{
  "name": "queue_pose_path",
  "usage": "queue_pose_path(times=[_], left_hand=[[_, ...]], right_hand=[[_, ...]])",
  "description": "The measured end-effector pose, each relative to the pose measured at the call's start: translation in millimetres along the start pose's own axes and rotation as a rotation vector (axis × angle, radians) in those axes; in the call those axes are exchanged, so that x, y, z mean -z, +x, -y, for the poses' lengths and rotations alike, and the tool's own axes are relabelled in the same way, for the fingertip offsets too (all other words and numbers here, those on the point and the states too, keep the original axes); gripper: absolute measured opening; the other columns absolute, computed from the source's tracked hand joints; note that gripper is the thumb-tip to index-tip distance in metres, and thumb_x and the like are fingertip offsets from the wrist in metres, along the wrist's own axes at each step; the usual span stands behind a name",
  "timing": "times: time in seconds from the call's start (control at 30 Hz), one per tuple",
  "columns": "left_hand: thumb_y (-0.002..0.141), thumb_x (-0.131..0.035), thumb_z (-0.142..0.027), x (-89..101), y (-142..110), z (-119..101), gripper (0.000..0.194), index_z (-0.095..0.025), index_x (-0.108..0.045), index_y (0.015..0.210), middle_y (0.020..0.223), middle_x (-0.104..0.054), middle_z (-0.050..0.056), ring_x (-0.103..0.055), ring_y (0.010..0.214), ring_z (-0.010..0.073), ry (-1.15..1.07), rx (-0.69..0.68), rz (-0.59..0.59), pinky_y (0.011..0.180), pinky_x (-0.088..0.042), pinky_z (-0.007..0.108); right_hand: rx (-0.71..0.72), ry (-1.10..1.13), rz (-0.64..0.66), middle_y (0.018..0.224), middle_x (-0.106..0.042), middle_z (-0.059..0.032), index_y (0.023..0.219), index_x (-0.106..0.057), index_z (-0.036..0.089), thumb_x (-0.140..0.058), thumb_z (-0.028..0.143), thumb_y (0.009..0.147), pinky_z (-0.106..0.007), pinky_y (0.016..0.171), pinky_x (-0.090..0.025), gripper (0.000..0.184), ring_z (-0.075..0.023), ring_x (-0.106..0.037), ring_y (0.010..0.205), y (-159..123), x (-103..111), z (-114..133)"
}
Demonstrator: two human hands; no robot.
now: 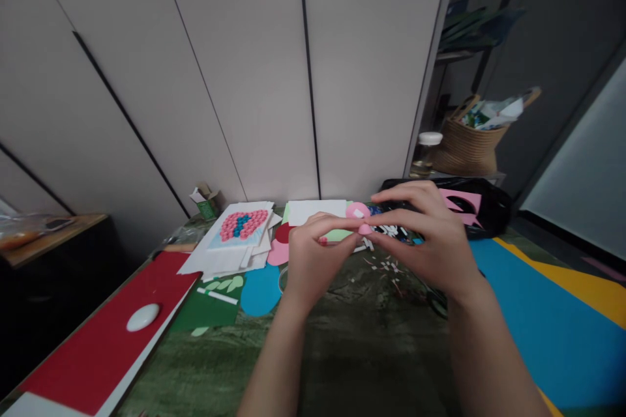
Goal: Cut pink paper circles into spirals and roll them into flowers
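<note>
Above the table, a small pink paper piece (364, 229) is pinched between the fingertips of both hands. My left hand (315, 251) closes thumb and forefinger on its left side. On its other side, my right hand (425, 234) grips it with thumb and a finger, the forefinger raised. Just behind the fingertips shows a pink paper circle (356, 208) with a white square on it. White paper snippets (386, 265) are scattered on the table below my right hand. The fingers partly hide the held piece, so its full shape is unclear.
A picture with pink and blue balls (243, 225) rests on white sheets at left. Nearby are red paper (98, 345) bearing a white oval object (143, 317), green paper (208, 311) and a blue cutout (259, 291). Blue card (548, 319) covers the right; a black bag (493, 205) stands behind.
</note>
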State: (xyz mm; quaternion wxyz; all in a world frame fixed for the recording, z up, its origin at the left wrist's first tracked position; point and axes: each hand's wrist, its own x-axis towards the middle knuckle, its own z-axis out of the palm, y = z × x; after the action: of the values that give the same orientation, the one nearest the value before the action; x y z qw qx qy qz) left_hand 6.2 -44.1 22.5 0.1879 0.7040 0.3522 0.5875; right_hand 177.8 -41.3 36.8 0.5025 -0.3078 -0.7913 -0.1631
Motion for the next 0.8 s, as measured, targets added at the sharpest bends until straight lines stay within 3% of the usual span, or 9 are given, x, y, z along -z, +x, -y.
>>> queue_pose_path(times=[0.27, 0.4, 0.5, 0.67, 0.8], left_hand=[[0.076, -0.062, -0.019, -6.1, 1.0, 2.0, 0.008, -0.024, -0.067, 0.08, 0.076, -0.072, 0.001, -0.062, 0.072, 0.0171, 0.448, -0.223, -0.12, 0.069, -0.045, 0.035], [0.077, -0.06, -0.017, -5.5, 0.6, 0.6, 0.012, -0.025, -0.066, 0.082, 0.076, -0.071, 0.001, -0.062, 0.072, 0.0177, 0.504, -0.24, -0.139, 0.071, -0.044, 0.036], [0.074, -0.063, -0.018, -2.6, 1.0, -2.1, 0.013, -0.024, -0.065, 0.086, 0.08, -0.071, 0.001, -0.062, 0.077, 0.0172, 0.367, -0.139, -0.124, 0.073, -0.045, 0.035], [0.071, -0.063, -0.014, -2.1, 1.7, -1.5, 0.014, -0.019, -0.058, 0.083, 0.083, -0.066, 0.003, -0.062, 0.082, 0.0157, -0.132, 0.125, -0.063, 0.072, -0.049, 0.03], [0.07, -0.065, -0.015, -8.5, 1.6, 5.0, 0.016, -0.019, -0.054, 0.081, 0.081, -0.064, 0.002, -0.062, 0.083, 0.0143, -0.46, 0.195, -0.047, 0.074, -0.049, 0.028]], right_hand=[[0.004, -0.231, 0.021, 0.1, -0.067, -0.0017, 0.088, -0.064, 0.026, -0.061, 0.02, 0.077, -0.044, 0.082, -0.038, 0.012, -0.0244, -0.052, 0.094, -1.7, -10.6, 5.6], [0.048, -0.28, -0.013, 0.097, -0.068, -0.0011, 0.089, -0.063, 0.025, -0.061, 0.02, 0.077, -0.045, 0.081, -0.038, 0.013, -0.0238, -0.053, 0.092, -2.1, -15.1, 8.7], [0.049, -0.255, -0.058, 0.096, -0.068, -0.0004, 0.087, -0.063, 0.025, -0.064, 0.02, 0.075, -0.044, 0.08, -0.039, 0.013, -0.0232, -0.054, 0.09, -2.2, -14.4, 7.7], [0.059, -0.206, -0.138, 0.091, -0.069, -0.001, 0.084, -0.063, 0.026, -0.069, 0.019, 0.071, -0.043, 0.078, -0.041, 0.016, -0.0227, -0.056, 0.086, -1.9, -11.7, 7.2], [0.081, -0.2, -0.188, 0.088, -0.069, -0.0016, 0.083, -0.063, 0.027, -0.07, 0.018, 0.069, -0.043, 0.075, -0.042, 0.018, -0.0229, -0.056, 0.084, -1.2, -11.5, 7.9]])
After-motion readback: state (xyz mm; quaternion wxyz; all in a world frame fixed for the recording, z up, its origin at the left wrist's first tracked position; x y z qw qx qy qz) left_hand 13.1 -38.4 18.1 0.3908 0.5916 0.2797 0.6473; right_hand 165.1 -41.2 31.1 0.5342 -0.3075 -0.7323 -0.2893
